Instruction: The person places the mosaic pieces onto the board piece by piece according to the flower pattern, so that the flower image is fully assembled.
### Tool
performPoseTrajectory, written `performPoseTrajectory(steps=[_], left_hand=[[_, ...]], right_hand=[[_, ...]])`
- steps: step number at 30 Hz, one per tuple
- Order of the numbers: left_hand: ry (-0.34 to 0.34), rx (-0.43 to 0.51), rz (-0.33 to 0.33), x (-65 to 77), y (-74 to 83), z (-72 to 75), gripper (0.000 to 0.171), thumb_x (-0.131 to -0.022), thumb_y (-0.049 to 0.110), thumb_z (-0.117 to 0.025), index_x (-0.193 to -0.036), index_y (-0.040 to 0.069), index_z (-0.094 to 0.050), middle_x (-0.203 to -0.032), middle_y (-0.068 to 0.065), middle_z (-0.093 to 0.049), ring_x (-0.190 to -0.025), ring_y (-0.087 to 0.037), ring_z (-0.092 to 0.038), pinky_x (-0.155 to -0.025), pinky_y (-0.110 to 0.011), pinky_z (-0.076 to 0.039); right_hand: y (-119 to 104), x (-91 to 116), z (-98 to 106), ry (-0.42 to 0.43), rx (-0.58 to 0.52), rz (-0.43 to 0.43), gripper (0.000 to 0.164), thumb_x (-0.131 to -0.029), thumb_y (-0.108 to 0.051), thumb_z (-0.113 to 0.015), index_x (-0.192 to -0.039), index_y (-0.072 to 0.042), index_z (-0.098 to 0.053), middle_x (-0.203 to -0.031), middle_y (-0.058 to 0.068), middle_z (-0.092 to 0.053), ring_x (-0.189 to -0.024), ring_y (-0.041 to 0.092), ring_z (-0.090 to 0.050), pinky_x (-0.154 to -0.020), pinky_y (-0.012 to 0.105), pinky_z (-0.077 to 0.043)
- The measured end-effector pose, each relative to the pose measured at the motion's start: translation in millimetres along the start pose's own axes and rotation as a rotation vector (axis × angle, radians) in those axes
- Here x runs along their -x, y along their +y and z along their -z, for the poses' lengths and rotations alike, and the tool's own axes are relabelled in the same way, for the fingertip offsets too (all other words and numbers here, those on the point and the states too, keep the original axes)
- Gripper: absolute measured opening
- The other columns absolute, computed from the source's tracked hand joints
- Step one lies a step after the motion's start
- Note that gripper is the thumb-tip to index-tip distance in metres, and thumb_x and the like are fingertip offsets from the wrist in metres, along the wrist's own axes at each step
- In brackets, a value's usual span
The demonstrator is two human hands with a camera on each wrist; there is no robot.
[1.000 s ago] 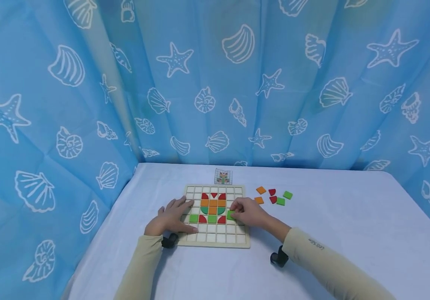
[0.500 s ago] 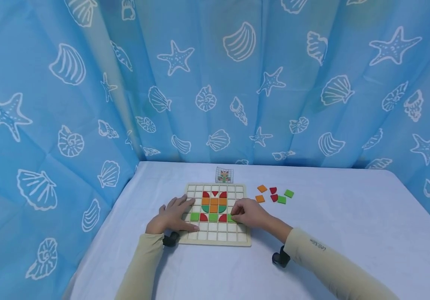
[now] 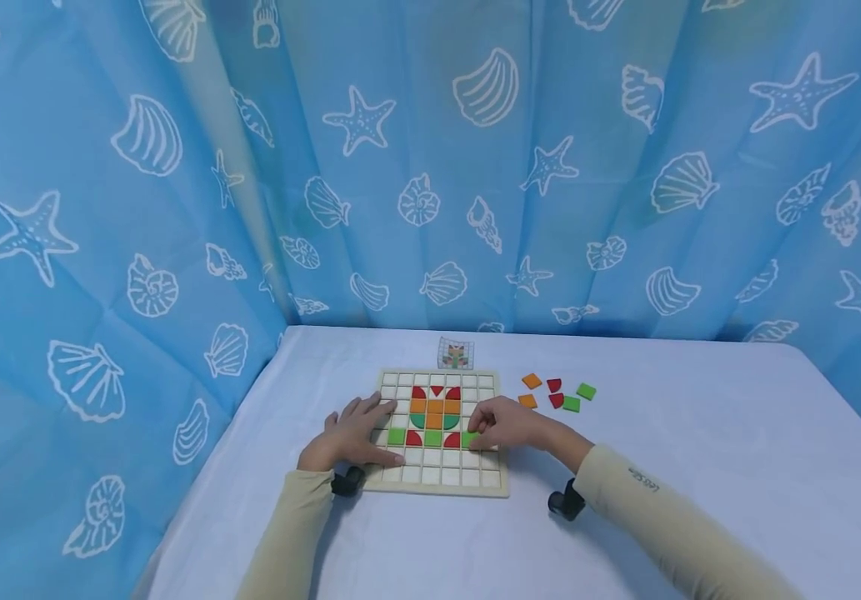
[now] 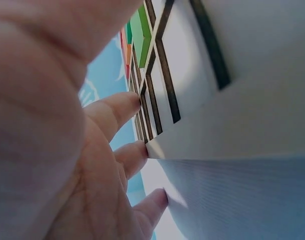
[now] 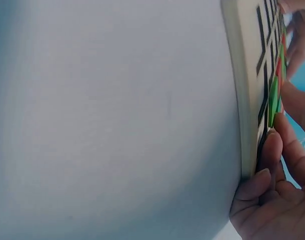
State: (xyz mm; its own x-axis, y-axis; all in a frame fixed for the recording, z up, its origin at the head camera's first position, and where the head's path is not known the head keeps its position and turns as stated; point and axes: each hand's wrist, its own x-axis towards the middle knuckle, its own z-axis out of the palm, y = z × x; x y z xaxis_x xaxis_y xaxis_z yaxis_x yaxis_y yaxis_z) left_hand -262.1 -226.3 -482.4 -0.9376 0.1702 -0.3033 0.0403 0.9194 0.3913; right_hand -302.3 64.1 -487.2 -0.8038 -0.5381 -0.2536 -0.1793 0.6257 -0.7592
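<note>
A pale wooden grid board [image 3: 438, 491] lies on the table. Red, orange, green and teal tiles form a flower-like pattern in its middle. My left hand [image 3: 347, 435] rests spread over the board's left edge, fingers apart; in the left wrist view its fingertips touch the rim and the table. At the right end of the pattern's lowest row, my right hand [image 3: 507, 423] has thumb and index finger pinched at a green square tile [image 3: 468, 442], seated in or just at its cell. Its other fingers curl by the board's edge in the right wrist view.
Behind the board stands a small pattern card [image 3: 456, 353]. Right of the board lie loose tiles: orange squares [image 3: 531, 381], red curved pieces [image 3: 554, 385] and green squares [image 3: 586, 391]. A white cloth covers the table [image 3: 700, 450], and a blue shell-print curtain [image 3: 438, 167] hangs behind.
My right hand has lowered the green square tile from a slant to line up with its row on the board. The left hand keeps its place; the head view has shifted slightly.
</note>
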Motion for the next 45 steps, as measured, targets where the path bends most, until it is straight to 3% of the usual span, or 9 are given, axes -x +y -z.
performPoseTrajectory(steps=[7, 22, 32, 39, 45], left_hand=[[0.018, -0.012, -0.007, 1.4, -0.2, -2.7, 0.101, -0.071, 0.057, -0.082, -0.155, 0.027, -0.033, -0.165, -0.007, -0.021, -0.151, -0.039, -0.014, -0.116, -0.070, -0.011], [0.024, -0.011, -0.016, 1.8, 1.3, -0.4, 0.100, -0.073, 0.054, -0.082, -0.155, 0.025, -0.034, -0.165, -0.009, -0.022, -0.151, -0.040, -0.014, -0.116, -0.070, -0.010], [0.035, -0.014, -0.019, 2.7, 0.0, 1.0, 0.101, -0.071, 0.057, -0.082, -0.155, 0.026, -0.034, -0.165, -0.008, -0.022, -0.150, -0.040, -0.015, -0.116, -0.070, -0.011], [0.015, 0.004, -0.038, 10.0, 0.8, -6.9, 0.100, -0.071, 0.056, -0.083, -0.154, 0.025, -0.036, -0.164, -0.009, -0.024, -0.150, -0.040, -0.018, -0.115, -0.071, -0.013], [0.035, 0.011, -0.026, 7.0, 2.1, -1.1, 0.099, -0.072, 0.054, -0.083, -0.154, 0.025, -0.036, -0.164, -0.008, -0.024, -0.150, -0.039, -0.017, -0.116, -0.070, -0.012]], right_hand=[[1.3, 0.9, -1.5, -0.020, -0.036, -0.004, 0.028, -0.078, -0.018, -0.084, -0.099, -0.011, -0.067, -0.082, 0.002, -0.054, -0.082, 0.017, -0.050, -0.066, 0.026, -0.042], [2.8, 2.6, 0.1, -0.016, -0.098, 0.024, 0.024, -0.081, -0.018, -0.081, -0.100, -0.010, -0.068, -0.082, 0.002, -0.055, -0.083, 0.017, -0.051, -0.069, 0.028, -0.042], [0.8, 1.1, 1.7, -0.023, -0.117, -0.015, 0.023, -0.083, -0.020, -0.080, -0.101, -0.011, -0.068, -0.084, 0.004, -0.056, -0.085, 0.018, -0.052, -0.071, 0.028, -0.042], [6.5, 5.4, -3.0, -0.060, -0.138, -0.036, 0.024, -0.084, -0.022, -0.079, -0.102, -0.010, -0.069, -0.085, 0.003, -0.057, -0.086, 0.017, -0.052, -0.071, 0.028, -0.043], [4.2, 0.3, 1.4, -0.033, -0.132, -0.015, 0.023, -0.084, -0.022, -0.079, -0.102, -0.010, -0.069, -0.086, 0.004, -0.058, -0.087, 0.018, -0.052, -0.072, 0.028, -0.042]])
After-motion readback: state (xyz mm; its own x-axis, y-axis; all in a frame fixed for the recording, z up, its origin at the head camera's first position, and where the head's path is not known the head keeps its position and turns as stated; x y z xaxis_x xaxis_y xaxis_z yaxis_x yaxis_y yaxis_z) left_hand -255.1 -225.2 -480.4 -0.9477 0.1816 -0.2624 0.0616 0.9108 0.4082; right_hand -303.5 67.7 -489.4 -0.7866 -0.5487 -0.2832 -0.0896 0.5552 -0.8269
